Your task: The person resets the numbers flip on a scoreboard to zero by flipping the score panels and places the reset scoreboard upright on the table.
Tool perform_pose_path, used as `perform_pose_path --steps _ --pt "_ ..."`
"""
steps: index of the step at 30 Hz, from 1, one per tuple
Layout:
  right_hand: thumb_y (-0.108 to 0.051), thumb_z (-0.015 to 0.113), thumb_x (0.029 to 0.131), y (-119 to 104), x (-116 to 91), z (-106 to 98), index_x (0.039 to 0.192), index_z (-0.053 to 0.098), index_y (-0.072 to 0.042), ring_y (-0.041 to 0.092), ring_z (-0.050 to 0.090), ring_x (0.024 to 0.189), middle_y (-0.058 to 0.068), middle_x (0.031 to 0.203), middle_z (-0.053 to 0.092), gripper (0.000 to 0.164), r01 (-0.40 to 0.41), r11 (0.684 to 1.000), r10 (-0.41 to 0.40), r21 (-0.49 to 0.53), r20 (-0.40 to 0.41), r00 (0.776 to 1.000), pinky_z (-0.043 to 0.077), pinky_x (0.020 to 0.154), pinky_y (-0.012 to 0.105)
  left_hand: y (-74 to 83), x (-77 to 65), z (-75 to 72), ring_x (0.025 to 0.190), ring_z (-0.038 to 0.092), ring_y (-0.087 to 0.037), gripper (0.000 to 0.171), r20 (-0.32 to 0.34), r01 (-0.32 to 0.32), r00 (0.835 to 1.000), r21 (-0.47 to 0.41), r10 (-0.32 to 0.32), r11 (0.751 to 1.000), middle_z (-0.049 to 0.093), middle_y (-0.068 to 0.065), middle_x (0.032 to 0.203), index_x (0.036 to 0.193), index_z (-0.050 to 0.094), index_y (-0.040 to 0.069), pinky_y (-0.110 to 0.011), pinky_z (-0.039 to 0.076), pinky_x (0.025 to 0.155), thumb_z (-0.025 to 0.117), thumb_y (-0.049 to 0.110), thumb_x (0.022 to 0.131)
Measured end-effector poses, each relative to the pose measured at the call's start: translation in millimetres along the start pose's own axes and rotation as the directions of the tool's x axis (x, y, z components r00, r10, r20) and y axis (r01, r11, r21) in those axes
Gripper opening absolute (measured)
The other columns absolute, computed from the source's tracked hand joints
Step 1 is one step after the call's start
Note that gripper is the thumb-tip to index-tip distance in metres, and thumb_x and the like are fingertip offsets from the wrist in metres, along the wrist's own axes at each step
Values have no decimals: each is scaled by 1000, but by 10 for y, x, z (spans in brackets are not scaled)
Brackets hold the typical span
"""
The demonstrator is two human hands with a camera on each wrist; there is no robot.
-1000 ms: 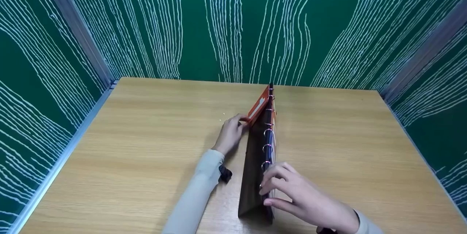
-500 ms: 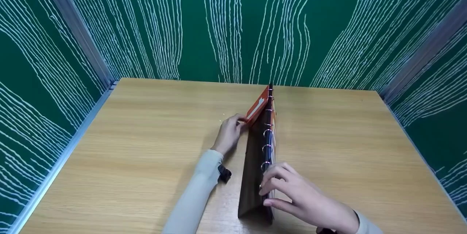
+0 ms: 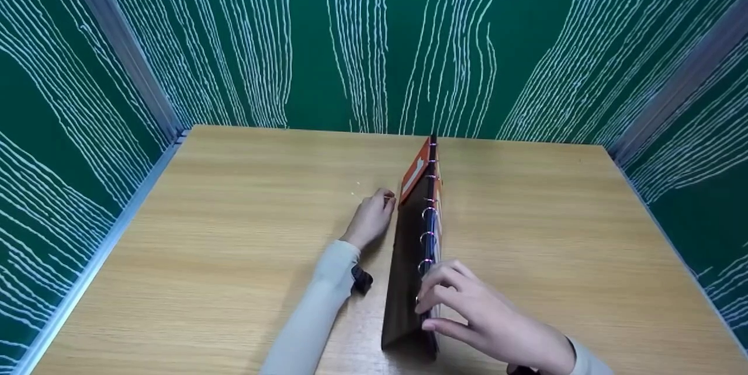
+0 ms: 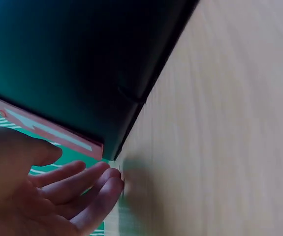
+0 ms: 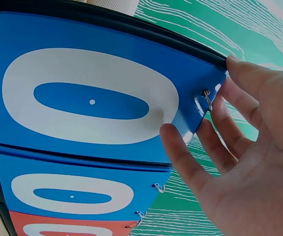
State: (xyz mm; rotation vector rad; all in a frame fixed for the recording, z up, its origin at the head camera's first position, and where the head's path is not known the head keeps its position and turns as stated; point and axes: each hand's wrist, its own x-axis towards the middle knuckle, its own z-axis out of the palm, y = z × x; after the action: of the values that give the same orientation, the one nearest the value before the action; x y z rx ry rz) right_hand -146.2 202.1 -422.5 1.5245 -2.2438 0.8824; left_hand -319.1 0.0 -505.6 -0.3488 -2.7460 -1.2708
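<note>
A black tabletop flip scoreboard (image 3: 402, 281) stands tent-like on the table, its metal rings along the top edge. Near its far end hangs an orange card (image 3: 414, 175) with a white figure. Just left of that card is my left hand (image 3: 369, 220); in the left wrist view its loosely bent fingers are apart from the card and hold nothing. My right hand (image 3: 479, 313) grips the near end at the top, fingers over the edge. The right wrist view shows blue cards (image 5: 43, 37) with white zeros, one fingertip against the front card. An orange card (image 5: 33, 219) lies beyond.
The scoreboard stands on a wooden table (image 3: 251, 205). Green walls with white lines (image 3: 315, 42) enclose its back and sides. Small white specks (image 3: 355, 188) lie on the table left of the scoreboard.
My left hand has let go of the orange card and drawn slightly down from it. The card has swung back toward the scoreboard. The right hand has not moved.
</note>
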Motion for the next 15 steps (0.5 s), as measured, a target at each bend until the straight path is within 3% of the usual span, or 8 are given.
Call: perform_pose_path --steps 5,15 --pt "-16 77 89 -17 -1 -11 108 67 -23 13 49 120 -6 118 60 22 -31 1000 31 3 26 999 39 105 17 57 -9 24 117 69 -36 28 59 53 997 -52 -50 997 72 -22 121 125 60 -3 -48 53 103 48 14 107" --pt "-15 79 87 -17 8 -12 108 66 -23 11 50 116 -6 117 60 26 -18 1000 18 1 16 1000 40 101 17 59 -6 36 122 66 -37 32 71 100 993 -79 -95 992 71 -22 124 128 60 -5 -47 50 107 48 13 105"
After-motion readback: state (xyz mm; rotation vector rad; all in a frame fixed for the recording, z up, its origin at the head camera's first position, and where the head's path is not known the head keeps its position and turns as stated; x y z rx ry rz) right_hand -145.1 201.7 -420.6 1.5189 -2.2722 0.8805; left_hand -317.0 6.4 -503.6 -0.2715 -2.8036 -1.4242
